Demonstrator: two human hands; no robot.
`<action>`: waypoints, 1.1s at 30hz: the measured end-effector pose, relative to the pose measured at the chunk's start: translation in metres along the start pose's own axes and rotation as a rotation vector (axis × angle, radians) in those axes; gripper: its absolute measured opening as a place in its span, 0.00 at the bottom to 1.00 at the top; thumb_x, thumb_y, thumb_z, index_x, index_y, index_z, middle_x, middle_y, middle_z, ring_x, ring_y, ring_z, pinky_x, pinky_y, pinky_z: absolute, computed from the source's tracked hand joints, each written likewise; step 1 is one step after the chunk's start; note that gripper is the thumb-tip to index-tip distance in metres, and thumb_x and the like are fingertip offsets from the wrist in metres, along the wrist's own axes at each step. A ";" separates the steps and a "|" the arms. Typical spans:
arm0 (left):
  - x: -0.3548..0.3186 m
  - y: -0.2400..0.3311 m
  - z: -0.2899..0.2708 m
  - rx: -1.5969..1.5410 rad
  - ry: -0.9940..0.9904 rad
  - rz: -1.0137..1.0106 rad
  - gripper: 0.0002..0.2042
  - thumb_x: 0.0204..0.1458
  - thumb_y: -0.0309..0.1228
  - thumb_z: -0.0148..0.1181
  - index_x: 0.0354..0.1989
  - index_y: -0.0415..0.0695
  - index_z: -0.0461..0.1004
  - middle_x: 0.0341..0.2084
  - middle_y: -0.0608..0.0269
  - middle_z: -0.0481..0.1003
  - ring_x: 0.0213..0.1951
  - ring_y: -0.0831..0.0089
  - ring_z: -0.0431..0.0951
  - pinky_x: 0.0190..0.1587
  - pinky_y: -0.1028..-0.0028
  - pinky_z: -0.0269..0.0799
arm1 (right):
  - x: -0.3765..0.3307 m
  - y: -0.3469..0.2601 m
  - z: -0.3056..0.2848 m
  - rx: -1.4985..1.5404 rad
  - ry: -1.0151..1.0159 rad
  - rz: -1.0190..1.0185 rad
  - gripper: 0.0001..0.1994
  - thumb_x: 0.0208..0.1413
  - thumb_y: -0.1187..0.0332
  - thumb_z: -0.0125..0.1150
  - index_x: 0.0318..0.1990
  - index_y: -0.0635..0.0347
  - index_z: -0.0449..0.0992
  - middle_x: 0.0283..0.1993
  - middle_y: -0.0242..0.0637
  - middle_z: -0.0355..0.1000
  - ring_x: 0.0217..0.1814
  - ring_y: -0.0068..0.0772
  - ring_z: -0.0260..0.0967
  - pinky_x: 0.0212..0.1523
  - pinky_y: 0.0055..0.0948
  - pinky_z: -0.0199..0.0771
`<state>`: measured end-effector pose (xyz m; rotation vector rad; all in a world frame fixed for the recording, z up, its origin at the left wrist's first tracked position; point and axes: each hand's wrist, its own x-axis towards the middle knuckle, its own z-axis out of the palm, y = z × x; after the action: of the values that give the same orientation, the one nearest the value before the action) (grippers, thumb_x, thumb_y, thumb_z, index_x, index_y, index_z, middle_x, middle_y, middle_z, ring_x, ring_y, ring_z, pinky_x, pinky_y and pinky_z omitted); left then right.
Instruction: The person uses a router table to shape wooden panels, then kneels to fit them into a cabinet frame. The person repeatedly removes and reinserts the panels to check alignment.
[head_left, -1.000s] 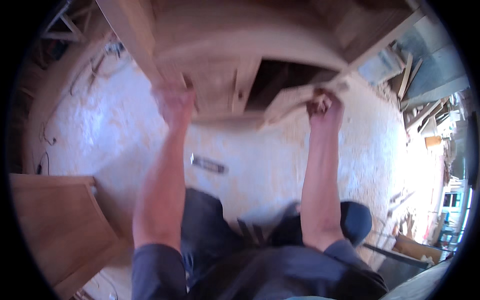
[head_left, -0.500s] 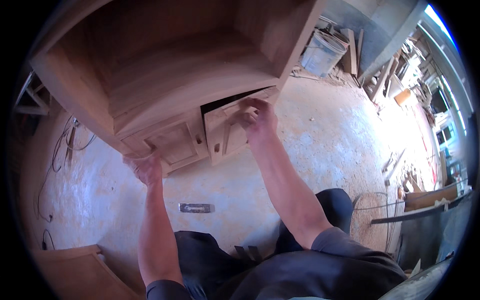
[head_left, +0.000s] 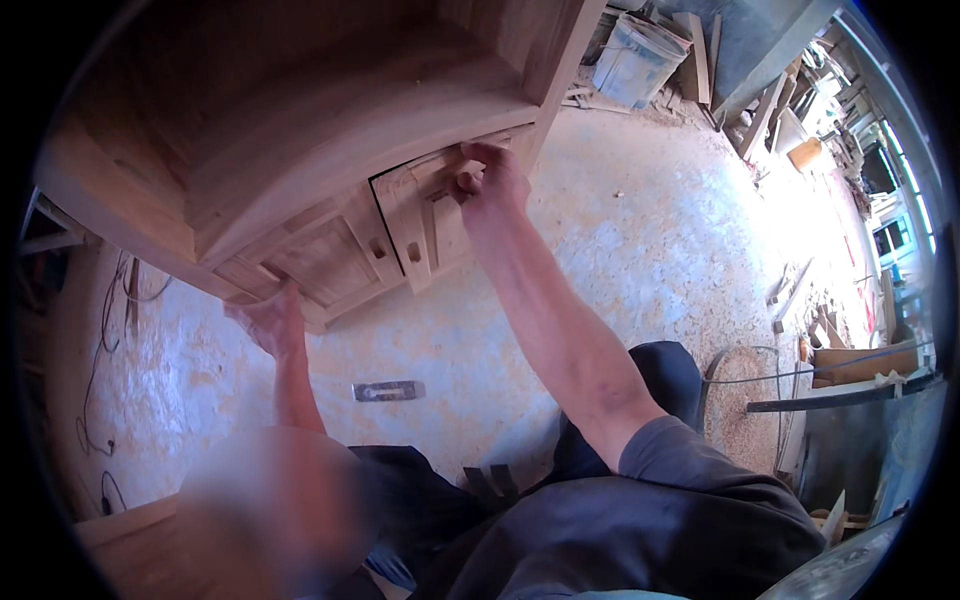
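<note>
A bare wooden cabinet (head_left: 400, 118) stands in front of me, with two small panelled doors along its lower front. My left hand (head_left: 268, 322) is at its lower left corner, thumb on the front by the left door (head_left: 325, 262) and fingers wrapped round the edge, partly hidden. My right hand (head_left: 492, 188) is on the right door (head_left: 405, 215), its fingers bent against the upper part of the face. That door sits nearly level with the left one, a thin dark gap along its left and top edges. Each door has a small oval slot beside the middle gap.
A flat metal-looking tool (head_left: 388, 391) lies on the dusty floor between me and the cabinet. Cables (head_left: 100, 350) run along the left floor. At the back right are a dirty bucket (head_left: 640, 60) and wood offcuts (head_left: 690, 50). A wooden panel (head_left: 125, 535) lies at lower left.
The right door has moved inward, and the wide dark opening above it has narrowed to a thin gap. My right hand moved with it. My left hand keeps its place on the corner.
</note>
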<state>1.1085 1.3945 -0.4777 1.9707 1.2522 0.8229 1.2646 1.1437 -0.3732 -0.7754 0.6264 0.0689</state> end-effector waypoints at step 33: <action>-0.004 0.000 -0.002 -0.188 0.085 0.079 0.44 0.32 0.32 0.76 0.61 0.37 0.58 0.53 0.43 0.69 0.57 0.45 0.72 0.61 0.58 0.68 | 0.000 0.143 -0.076 -1.082 -0.377 -0.657 0.18 0.47 0.70 0.74 0.44 0.62 0.73 0.39 0.35 0.73 0.37 0.31 0.73 0.43 0.32 0.74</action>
<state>1.1058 1.3914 -0.4772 1.8603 1.1069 1.0345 1.1862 1.1957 -0.5055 -1.9268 -0.1095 -0.0605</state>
